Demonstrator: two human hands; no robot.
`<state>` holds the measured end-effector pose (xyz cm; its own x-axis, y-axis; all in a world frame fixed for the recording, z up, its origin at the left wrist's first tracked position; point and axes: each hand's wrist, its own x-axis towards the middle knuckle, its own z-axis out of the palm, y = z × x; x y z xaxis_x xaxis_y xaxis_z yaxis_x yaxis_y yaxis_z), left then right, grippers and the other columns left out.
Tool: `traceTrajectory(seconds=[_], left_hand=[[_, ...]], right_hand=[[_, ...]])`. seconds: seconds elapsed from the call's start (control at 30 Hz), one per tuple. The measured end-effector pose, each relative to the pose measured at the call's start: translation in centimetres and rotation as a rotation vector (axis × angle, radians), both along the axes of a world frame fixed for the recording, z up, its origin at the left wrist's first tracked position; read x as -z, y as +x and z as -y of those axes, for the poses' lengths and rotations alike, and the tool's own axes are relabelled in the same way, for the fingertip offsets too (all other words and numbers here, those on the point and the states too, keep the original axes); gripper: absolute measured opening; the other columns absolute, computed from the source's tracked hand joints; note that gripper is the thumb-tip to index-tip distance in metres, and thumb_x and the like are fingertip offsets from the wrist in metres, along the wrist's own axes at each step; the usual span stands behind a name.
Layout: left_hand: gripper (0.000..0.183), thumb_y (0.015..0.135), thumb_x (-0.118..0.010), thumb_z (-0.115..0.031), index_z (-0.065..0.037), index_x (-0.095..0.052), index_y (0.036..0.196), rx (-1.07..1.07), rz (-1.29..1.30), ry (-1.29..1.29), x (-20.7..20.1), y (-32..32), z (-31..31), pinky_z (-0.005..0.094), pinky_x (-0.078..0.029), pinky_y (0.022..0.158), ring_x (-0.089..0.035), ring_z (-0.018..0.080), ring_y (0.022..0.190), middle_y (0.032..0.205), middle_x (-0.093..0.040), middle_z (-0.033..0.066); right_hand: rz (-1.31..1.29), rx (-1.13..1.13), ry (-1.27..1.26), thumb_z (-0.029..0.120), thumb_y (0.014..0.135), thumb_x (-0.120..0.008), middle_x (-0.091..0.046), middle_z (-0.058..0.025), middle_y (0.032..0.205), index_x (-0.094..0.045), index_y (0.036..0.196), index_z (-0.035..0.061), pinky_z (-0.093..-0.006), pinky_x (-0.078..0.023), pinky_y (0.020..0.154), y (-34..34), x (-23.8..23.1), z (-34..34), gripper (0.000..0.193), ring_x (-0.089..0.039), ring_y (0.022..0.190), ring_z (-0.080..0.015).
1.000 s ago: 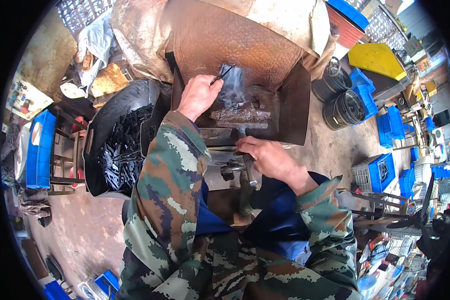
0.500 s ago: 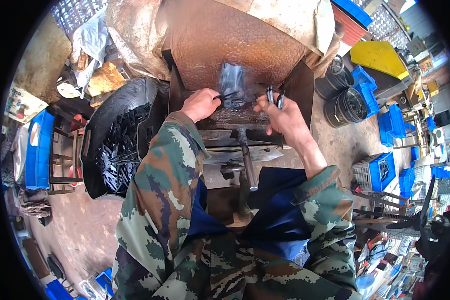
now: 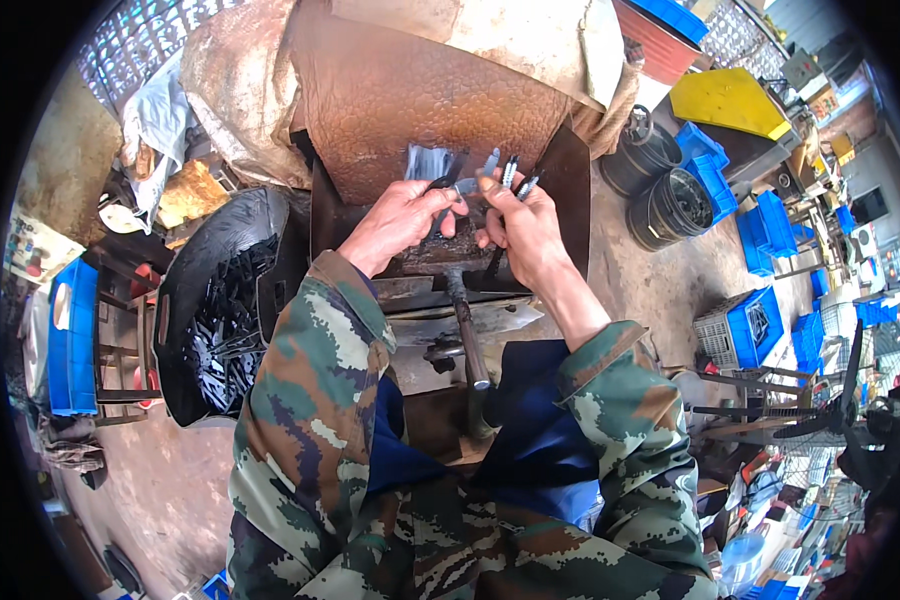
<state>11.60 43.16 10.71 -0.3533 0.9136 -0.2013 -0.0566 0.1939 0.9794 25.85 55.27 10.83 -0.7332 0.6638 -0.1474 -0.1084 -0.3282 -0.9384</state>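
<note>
My left hand (image 3: 398, 224) is closed on a dark flat metal piece (image 3: 454, 172) that points up and away from me. Close beside it, my right hand (image 3: 526, 228) grips several dark, wet-looking metal strips (image 3: 511, 170), their ends sticking out above the fingers. The hands nearly meet over the dark work ledge (image 3: 425, 262) of a machine. Behind the fingers, a whitish shiny patch (image 3: 428, 163) shows at the foot of a brown leathery sheet (image 3: 410, 100). My fingers hide part of the ledge and of the pieces.
To my left stands a cut-open black container (image 3: 175, 345) filled with dark metal strips. A metal bar (image 3: 467, 335) juts toward me from the machine. Black buckets (image 3: 655, 222), blue crates (image 3: 755, 330) and a yellow panel (image 3: 728, 103) stand on the right.
My hands have come closer together. The left has moved up from the ledge with a flat metal piece, beside the strips in my right hand. The whole view has shifted slightly.
</note>
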Motion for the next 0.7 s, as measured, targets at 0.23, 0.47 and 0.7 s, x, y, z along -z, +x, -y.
traceTrajectory(seconds=[0.23, 0.47, 0.7], left_hand=[[0.036, 0.101, -0.049, -0.027, 0.000, -0.063, 0.120, -0.107, -0.007, 0.058, 1.3, -1.7, 0.3, 0.0229, -0.028, 0.045, -0.035, 0.0023, 0.051, 0.085, -0.069, 0.0021], [0.030, 0.095, -0.053, -0.019, -0.001, -0.062, 0.117, -0.206, -0.322, -0.154, 7.4, -5.6, -0.5, 0.0318, -0.047, 0.066, -0.057, 0.0141, 0.071, 0.087, -0.067, 0.0075], [0.022, 0.085, -0.061, -0.007, 0.002, -0.069, 0.103, -0.032, -0.658, -0.001, 7.7, -4.8, -0.1, 0.0368, -0.051, 0.080, -0.068, 0.0269, 0.087, 0.091, -0.068, 0.0176]], right_hand=[[0.040, 0.009, 0.137, 0.012, 0.099, -0.060, -0.064, -0.0042, 0.078, -0.062, 0.105, 0.0041, -0.0265, -0.047, 0.044, 0.0, 0.1, 0.1, 0.010, -0.044, 0.047, -0.0064], [0.018, -0.017, 0.081, 0.014, 0.099, -0.062, -0.062, -0.0071, 0.077, -0.060, 0.100, 0.0002, -0.0289, -0.049, 0.047, 1.5, -0.6, 0.4, 0.014, -0.045, 0.045, -0.0096], [-0.069, 0.021, -0.122, 0.023, 0.101, -0.060, -0.064, -0.0099, 0.084, -0.061, 0.105, 0.0004, -0.0350, -0.060, 0.067, 3.6, -1.2, -0.9, 0.023, -0.068, 0.069, -0.0224]])
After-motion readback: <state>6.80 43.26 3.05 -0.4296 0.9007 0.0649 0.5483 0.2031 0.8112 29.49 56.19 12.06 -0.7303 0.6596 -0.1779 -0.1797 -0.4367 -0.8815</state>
